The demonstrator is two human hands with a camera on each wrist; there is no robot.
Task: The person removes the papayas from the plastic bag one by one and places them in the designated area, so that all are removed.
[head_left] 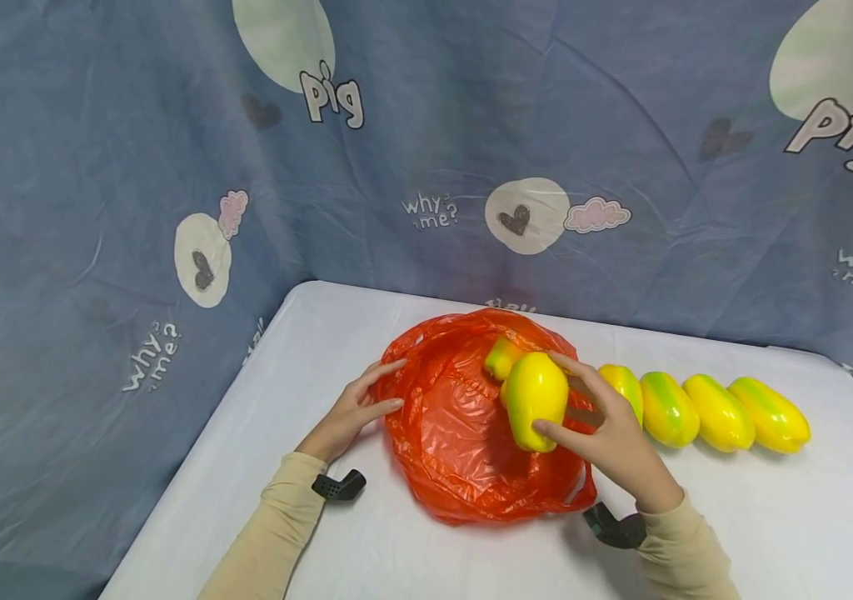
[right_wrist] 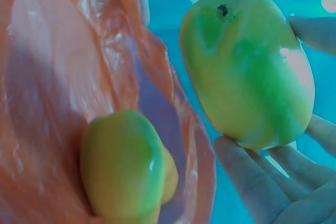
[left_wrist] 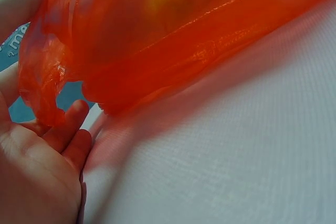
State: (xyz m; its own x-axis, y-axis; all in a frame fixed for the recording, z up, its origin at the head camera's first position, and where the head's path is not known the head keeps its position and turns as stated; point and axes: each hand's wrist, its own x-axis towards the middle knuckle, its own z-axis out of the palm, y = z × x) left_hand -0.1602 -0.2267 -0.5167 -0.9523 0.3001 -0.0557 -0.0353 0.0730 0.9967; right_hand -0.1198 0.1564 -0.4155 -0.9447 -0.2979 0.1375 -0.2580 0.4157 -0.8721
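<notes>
A red plastic bag (head_left: 464, 433) lies spread with its mouth up on a white table. My left hand (head_left: 355, 408) is at its left rim, thumb and forefinger apart over the edge; in the left wrist view, the thin red film (left_wrist: 44, 72) hangs among the fingers. With my right hand (head_left: 614, 425) I hold a yellow-green papaya (head_left: 537, 400) over the right part of the bag, thumb on its near side and fingers on the far side. The right wrist view shows the dark stem spot of this held papaya (right_wrist: 247, 72). Another papaya (head_left: 503, 358) lies inside the bag, partly hidden.
Right of the bag, several more papayas (head_left: 722, 412) lie side by side in a row, the nearest partly behind my right hand. A blue printed cloth (head_left: 426, 150) hangs behind the white table (head_left: 786, 533) and along its left side.
</notes>
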